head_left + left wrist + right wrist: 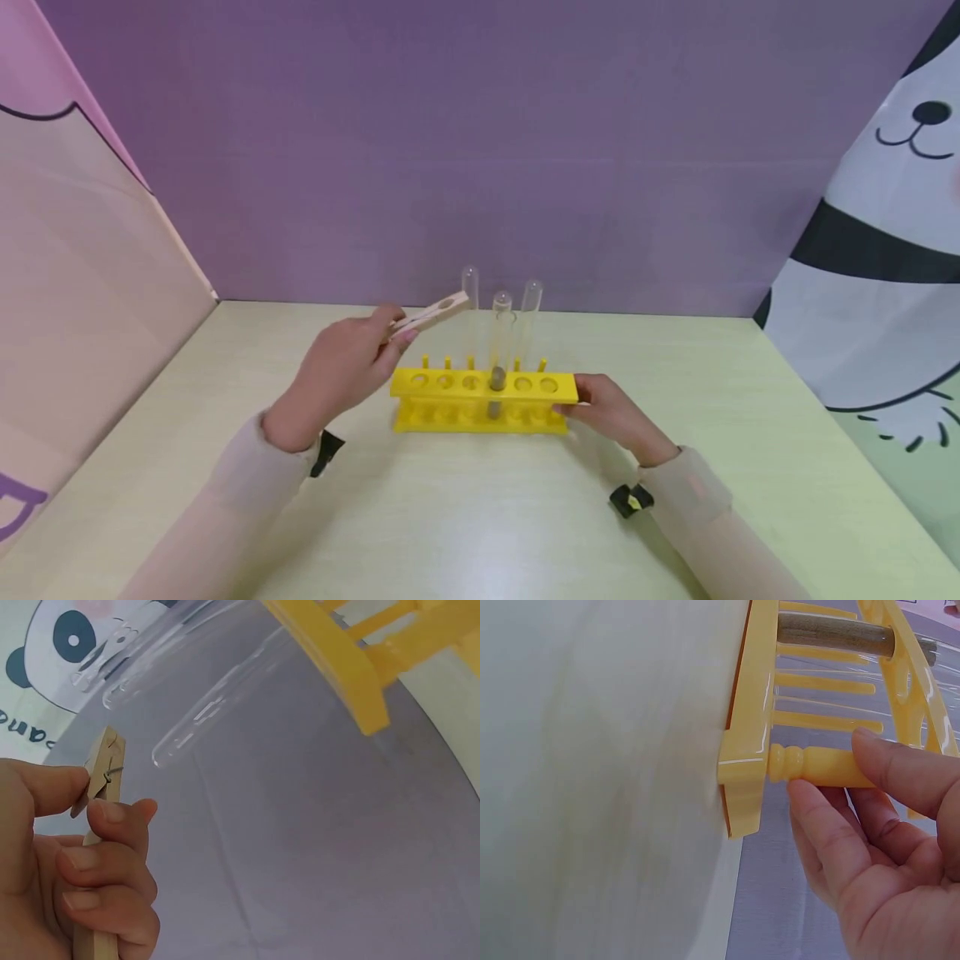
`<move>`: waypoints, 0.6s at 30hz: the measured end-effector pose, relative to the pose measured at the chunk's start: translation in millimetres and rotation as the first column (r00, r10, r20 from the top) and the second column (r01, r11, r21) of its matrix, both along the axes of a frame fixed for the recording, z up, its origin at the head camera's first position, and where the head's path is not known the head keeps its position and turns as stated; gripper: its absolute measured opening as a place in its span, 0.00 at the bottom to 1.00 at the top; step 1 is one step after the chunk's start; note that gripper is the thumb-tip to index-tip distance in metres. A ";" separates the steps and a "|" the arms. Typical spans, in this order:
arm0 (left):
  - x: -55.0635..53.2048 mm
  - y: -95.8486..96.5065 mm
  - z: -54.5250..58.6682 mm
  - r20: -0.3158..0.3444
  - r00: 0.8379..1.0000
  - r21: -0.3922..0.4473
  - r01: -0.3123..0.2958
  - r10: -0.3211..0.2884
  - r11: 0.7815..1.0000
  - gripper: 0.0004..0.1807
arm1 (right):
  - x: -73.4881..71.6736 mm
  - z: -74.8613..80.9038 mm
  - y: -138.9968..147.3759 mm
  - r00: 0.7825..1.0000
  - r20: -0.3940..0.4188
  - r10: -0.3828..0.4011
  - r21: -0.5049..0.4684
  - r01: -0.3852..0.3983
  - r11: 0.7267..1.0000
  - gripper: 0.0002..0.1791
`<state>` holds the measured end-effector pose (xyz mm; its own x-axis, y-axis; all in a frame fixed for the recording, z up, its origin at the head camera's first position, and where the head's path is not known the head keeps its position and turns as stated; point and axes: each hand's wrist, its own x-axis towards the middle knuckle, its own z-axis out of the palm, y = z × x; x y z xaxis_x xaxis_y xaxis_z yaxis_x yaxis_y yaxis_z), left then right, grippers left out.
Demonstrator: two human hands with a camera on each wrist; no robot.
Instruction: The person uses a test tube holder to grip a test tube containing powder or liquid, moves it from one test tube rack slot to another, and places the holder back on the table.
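Observation:
In the head view my left hand [341, 358] holds a wooden test tube clamp [441, 312] by its handle, fingers curled round it. The clamp's tip overlaps an upside-down glass test tube [470, 279] there, but the left wrist view shows a gap between clamp [111, 754] and tube [169, 750]. A yellow test tube rack [442, 429] stands on the table. My right hand [611, 408] grips its right end, thumb and fingers round the end post [829, 766]. One tube in the rack's front row contains a grey-brown filling [832, 634].
More clear tubes stand in the rack, including one with its rounded end up [532, 292]. Short yellow pegs [447, 362] line the rack's back. A purple backdrop [480, 167] rises behind the pale table [480, 517], with printed panels at both sides.

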<state>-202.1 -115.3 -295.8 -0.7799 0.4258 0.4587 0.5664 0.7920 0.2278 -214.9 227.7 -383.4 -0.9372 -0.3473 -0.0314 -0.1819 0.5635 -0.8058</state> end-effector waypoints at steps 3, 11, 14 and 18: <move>-1.6 -5.4 -3.6 0.050 0.998 0.002 -0.041 0.041 0.999 0.14 | 0.4 0.6 -0.2 1.000 -0.002 -0.001 0.002 0.001 1.000 0.16; -6.5 -21.5 -12.0 0.123 0.988 0.001 -0.099 0.098 0.995 0.10 | 0.3 0.2 -1.2 1.000 -0.016 0.003 0.010 -0.003 1.000 0.16; -9.5 -26.3 -16.5 0.139 0.986 0.004 -0.096 0.095 0.995 0.10 | 0.6 -0.5 -0.8 1.000 -0.014 0.004 0.005 -0.003 1.000 0.17; -15.9 -32.7 -24.1 0.129 0.988 0.004 -0.086 0.085 0.996 0.10 | 0.4 -0.2 -0.5 1.000 -0.009 0.003 0.001 -0.003 1.000 0.16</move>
